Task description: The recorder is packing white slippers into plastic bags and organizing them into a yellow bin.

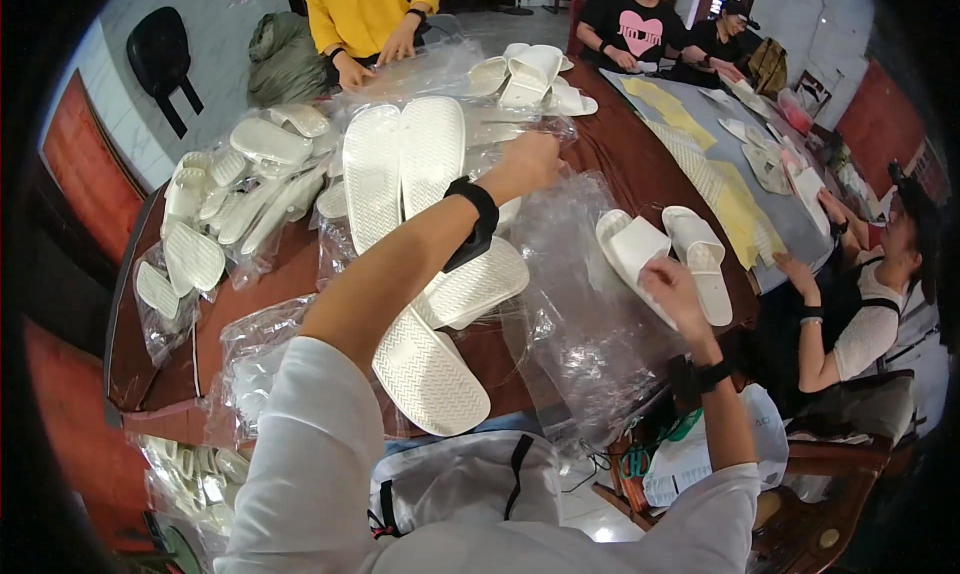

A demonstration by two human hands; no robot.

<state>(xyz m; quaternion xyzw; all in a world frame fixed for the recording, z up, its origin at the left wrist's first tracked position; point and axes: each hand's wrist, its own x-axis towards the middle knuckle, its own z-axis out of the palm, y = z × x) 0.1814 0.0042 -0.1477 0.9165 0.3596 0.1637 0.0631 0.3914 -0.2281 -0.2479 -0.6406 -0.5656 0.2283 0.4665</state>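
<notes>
My left hand (530, 161) reaches across the table, its fingers curled down among clear plastic; what they hold is hidden. My right hand (676, 290) has its fingers curled at the strap opening of a white slide slipper (625, 236). Right beside that slipper is another white slipper (692, 236), also sole down. Between my hands spreads a clear plastic bag (585, 314). Under and beside my left forearm lie white slippers with zigzag soles turned up, among them a near one (432, 379) and an upright-pointing pair (432, 154).
Bagged white slippers (270, 164) pile up on the left of the brown-covered table (290, 264). More slippers (530, 74) lie at the far edge, before a person in yellow (370, 14). Several people work at a grey table (740, 154) on the right.
</notes>
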